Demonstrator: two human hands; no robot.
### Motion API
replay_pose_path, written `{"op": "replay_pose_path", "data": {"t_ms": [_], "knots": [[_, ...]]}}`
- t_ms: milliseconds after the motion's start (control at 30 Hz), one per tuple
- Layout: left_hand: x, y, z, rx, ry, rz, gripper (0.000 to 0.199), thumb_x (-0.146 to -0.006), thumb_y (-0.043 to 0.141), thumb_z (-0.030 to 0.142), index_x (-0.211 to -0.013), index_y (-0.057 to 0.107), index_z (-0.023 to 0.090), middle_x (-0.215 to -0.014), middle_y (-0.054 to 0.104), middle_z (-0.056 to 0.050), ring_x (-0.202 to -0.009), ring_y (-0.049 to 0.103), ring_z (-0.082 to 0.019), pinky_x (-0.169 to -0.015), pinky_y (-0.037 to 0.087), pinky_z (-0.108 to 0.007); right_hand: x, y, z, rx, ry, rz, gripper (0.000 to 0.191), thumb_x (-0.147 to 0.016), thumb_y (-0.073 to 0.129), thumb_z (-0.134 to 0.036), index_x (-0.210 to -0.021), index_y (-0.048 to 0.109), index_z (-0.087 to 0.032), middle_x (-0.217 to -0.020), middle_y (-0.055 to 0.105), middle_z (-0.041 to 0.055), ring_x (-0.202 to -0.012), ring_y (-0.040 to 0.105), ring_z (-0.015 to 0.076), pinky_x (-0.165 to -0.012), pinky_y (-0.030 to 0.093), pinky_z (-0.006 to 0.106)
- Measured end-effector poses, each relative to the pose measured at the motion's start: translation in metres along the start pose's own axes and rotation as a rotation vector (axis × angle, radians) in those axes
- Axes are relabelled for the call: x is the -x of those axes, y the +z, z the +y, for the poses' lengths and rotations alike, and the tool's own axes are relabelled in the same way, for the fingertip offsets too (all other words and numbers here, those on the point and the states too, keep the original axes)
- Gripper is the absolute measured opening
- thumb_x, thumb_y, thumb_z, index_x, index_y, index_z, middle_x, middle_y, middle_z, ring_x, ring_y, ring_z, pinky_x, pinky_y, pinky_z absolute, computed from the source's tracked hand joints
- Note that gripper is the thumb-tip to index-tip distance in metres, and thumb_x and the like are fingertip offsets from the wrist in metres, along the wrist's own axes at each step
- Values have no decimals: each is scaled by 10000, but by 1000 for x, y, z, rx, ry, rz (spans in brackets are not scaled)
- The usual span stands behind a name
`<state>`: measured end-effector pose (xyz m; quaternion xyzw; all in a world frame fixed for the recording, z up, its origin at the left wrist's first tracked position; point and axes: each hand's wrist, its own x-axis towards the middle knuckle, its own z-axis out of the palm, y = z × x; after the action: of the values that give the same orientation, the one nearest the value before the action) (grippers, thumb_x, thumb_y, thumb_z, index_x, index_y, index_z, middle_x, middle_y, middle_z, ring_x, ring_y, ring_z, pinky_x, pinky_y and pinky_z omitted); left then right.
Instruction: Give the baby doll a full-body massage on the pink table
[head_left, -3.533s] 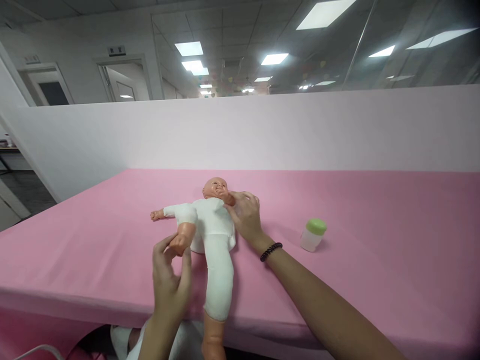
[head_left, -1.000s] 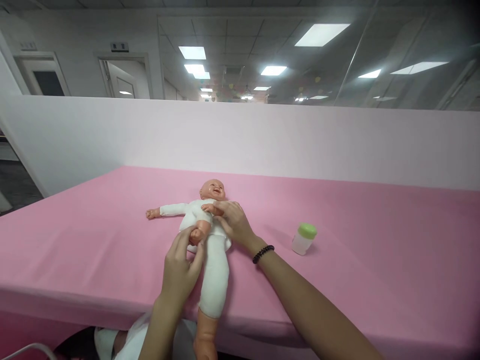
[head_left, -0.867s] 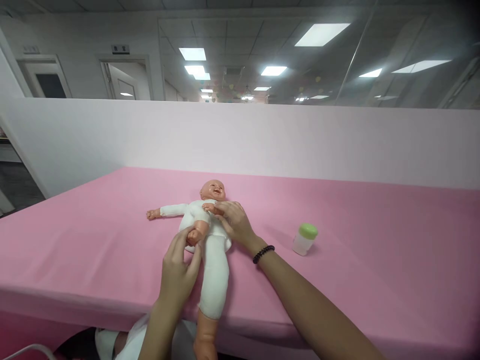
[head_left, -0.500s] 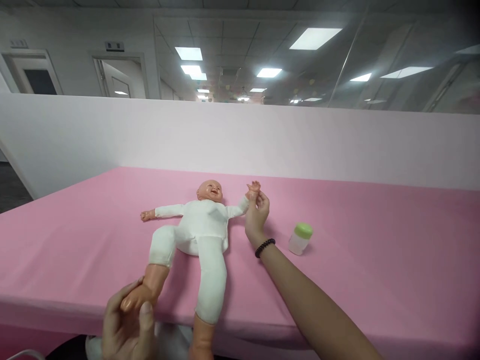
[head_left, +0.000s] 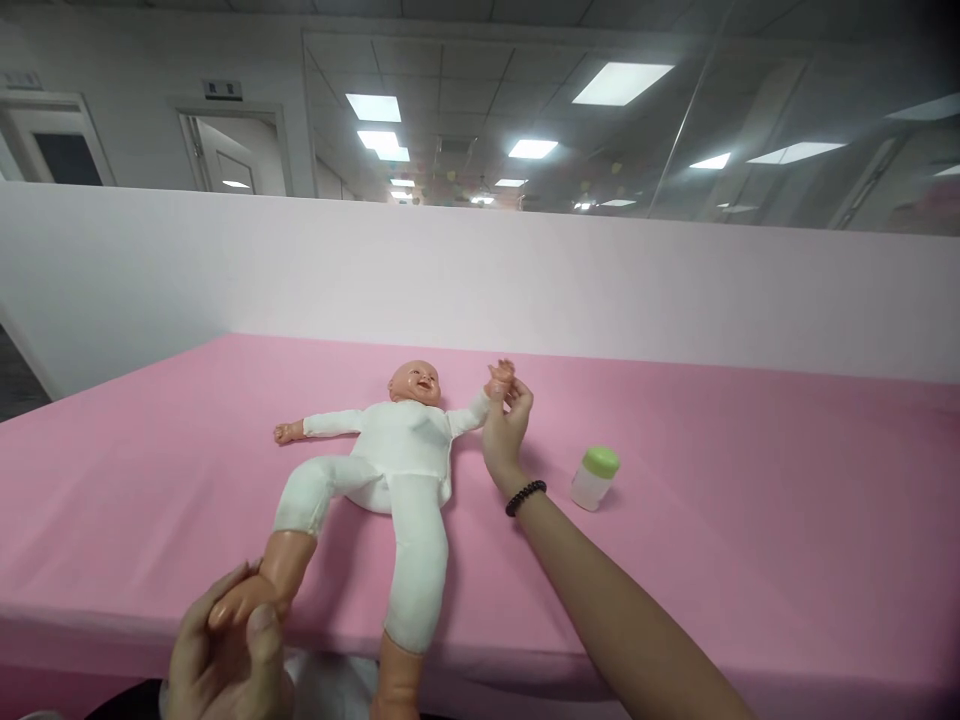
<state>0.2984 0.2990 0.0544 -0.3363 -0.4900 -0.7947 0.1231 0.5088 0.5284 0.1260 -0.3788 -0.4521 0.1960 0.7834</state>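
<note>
Fingers of the left hand (head_left: 225, 655) wrap around the foot of the baby doll (head_left: 390, 455) at the near edge of the table, thumb on top, the grip closed on that bare foot. Out at the far side, the right hand (head_left: 504, 432) pinches the doll's small raised hand between thumb and fingertips, a narrow hold, with a dark beaded bracelet (head_left: 525, 497) on the wrist. Between the two grips the doll lies on its back in a white bodysuit, head toward the far partition, one arm stretched out to the left, legs spread, the other bare foot hanging over the near edge. It rests on a pink tablecloth (head_left: 750, 500). Right of the doll, near the right wrist but apart from it, stands a small clear bottle with a green cap (head_left: 594, 477). A pale pink partition (head_left: 675, 290) closes the far side
</note>
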Motion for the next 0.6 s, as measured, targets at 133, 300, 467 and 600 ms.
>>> {"op": "replay_pose_path", "data": {"t_ms": [133,300,467,600], "knots": [[-11,30,18,40,-113,-164,503,-856,732,287,-1330,602,183,-1174,705,-96,-1053,698,-228,-948,569,-371,21,7,-12,143,-236,-265,366,-976,550,-419,-1270,573,-203,-1297,651,117,-1195,608,232,-1018,487,425],[-24,64,8,-142,149,-564,439,-956,605,315,-1377,567,199,-1298,664,-130,-1135,672,-262,-995,550,-423,31,4,-5,307,-524,-566,312,-1002,506,-320,-1288,597,-235,-1265,676,98,-1183,603,251,-1031,460,462],[-22,84,-6,-211,354,-774,398,-1008,474,284,-1381,520,153,-1268,661,-168,-1197,627,-289,-992,533,-470,31,0,-2,404,-700,-859,301,-979,509,-219,-1257,624,-242,-1244,700,75,-1148,622,242,-998,443,450],[-21,76,-5,-204,335,-695,384,-996,516,287,-1364,540,178,-1273,664,-148,-1160,645,-268,-980,541,-431,28,1,-2,359,-632,-745,280,-978,531,-267,-1236,636,-240,-1207,711,79,-1135,626,249,-1004,445,455]]}}
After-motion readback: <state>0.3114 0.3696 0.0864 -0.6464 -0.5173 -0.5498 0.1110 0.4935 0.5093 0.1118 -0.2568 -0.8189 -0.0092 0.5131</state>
